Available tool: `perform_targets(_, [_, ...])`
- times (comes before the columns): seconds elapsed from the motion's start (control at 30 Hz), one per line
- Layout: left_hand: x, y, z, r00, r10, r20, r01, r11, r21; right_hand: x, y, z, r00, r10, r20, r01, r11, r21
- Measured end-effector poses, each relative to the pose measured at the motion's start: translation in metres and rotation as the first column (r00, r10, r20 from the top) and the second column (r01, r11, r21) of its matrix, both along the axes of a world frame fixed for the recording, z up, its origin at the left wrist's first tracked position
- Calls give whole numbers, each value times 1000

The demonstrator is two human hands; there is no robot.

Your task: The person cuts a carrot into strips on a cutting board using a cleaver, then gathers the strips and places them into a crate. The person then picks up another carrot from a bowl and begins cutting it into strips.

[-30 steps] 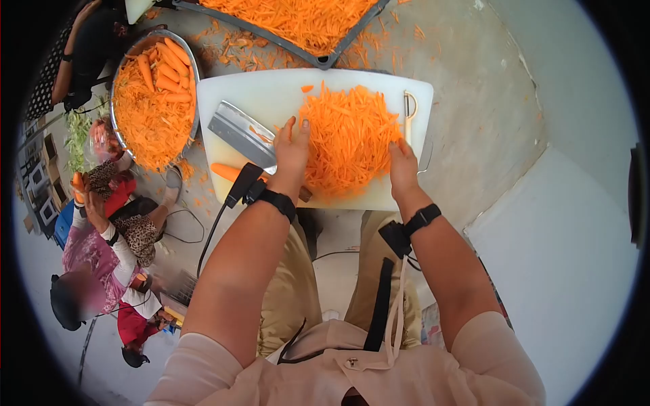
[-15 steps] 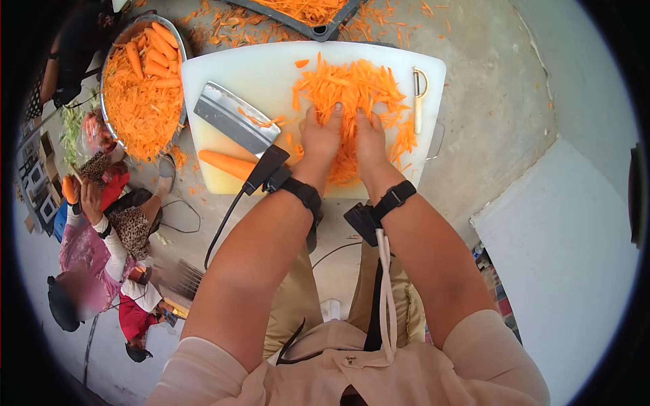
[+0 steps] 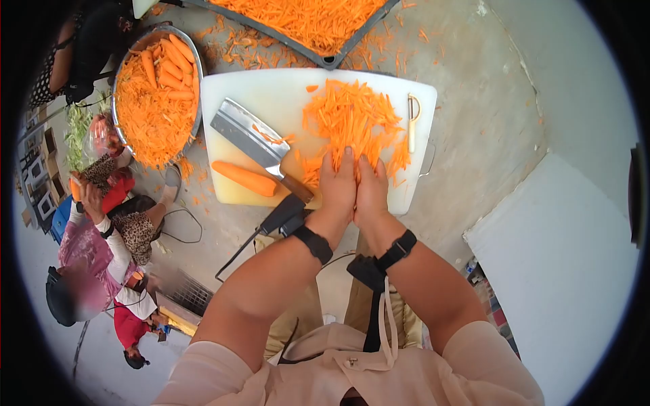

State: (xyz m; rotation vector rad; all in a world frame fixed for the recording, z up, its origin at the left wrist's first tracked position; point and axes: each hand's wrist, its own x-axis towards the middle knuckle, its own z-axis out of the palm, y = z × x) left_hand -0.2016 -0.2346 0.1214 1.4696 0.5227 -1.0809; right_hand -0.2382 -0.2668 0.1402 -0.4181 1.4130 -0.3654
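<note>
My left hand and my right hand are side by side at the near edge of a pile of shredded carrot. They are cupped together, with carrot strips gathered between them and some of the fingers hidden. The pile lies on a white cutting board. To the left of my hands, a cleaver lies flat, its wooden handle pointing toward my left wrist. A whole peeled carrot rests below the blade. On the board's right side lies a peeler with a pale handle.
A metal basin holding shredded and whole carrots stands left of the board. Beyond the board is a dark tray of shredded carrot. Strips are scattered on the floor. Co-workers sit at the left, and one person's hand is near a carrot.
Both hands have drawn back toward me and closer together at the pile's near edge. The cleaver's handle has come into sight. The whole view has shifted, showing more of the tray.
</note>
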Motion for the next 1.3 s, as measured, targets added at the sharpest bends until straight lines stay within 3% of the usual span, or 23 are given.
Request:
perform_targets(0.07, [-3, 1, 11, 1000, 6, 24, -7, 999, 32, -1, 2, 10, 998, 4, -65, -3, 1000, 11])
perform_targets(0.27, [11, -10, 41, 997, 71, 17, -72, 996, 56, 13, -5, 43, 999, -47, 7, 48, 999, -17])
perform_targets(0.33, [38, -26, 65, 994, -74, 86, 74, 997, 13, 36, -22, 61, 995, -58, 86, 64, 996, -65])
perform_targets(0.37, [51, -36, 67, 993, -71, 93, 71, 997, 5, 49, -33, 68, 985, -68, 159, 85, 991, -101])
perform_targets(0.43, [87, -66, 65, 936, -109, 334, 113, 994, 7, 80, -63, 68, 978, 21, 206, 23, 978, -209])
perform_targets(0.5, [141, -103, 81, 961, -57, 269, 127, 960, -248, 124, -101, 83, 961, 53, 270, 20, 965, -261])
perform_targets(0.6, [203, -135, 117, 981, -56, 188, 114, 942, -315, 165, -144, 85, 943, 116, 312, -7, 944, -330])
perform_targets(0.67, [224, -134, 120, 949, -137, 283, 140, 990, 10, 175, -158, 92, 994, 59, -91, -73, 983, -169])
perform_targets(0.7, [226, -128, 117, 950, -141, 280, 142, 990, 16, 167, -157, 81, 994, 56, -93, -71, 984, -162])
perform_targets(0.77, [218, -105, 101, 945, -217, 247, 216, 976, 31, 131, -148, 41, 973, 231, 0, -220, 928, -300])
perform_targets(0.87, [191, -63, 42, 957, -175, 232, 171, 985, 39, 73, -110, 17, 973, 230, -37, -233, 963, -133])
perform_targets(0.97, [153, -27, 23, 976, -186, 113, 170, 975, 142, 19, -71, 6, 956, 251, -149, -245, 968, 58])
perform_targets(1.1, [102, 17, 6, 980, -191, -49, 197, 958, 210, -36, -40, -8, 933, 217, -288, -182, 973, 143])
perform_targets(1.2, [67, 45, -5, 979, -178, -104, 199, 948, 249, -78, -31, -43, 886, 271, -376, -247, 963, 111])
perform_targets(1.27, [52, 58, -13, 981, -161, -112, 187, 941, 281, -106, -32, -79, 786, 254, -563, -454, 855, -249])
perform_targets(1.3, [47, 64, -16, 979, -186, -88, 204, 937, 285, -110, -39, -80, 783, 256, -567, -453, 859, -238])
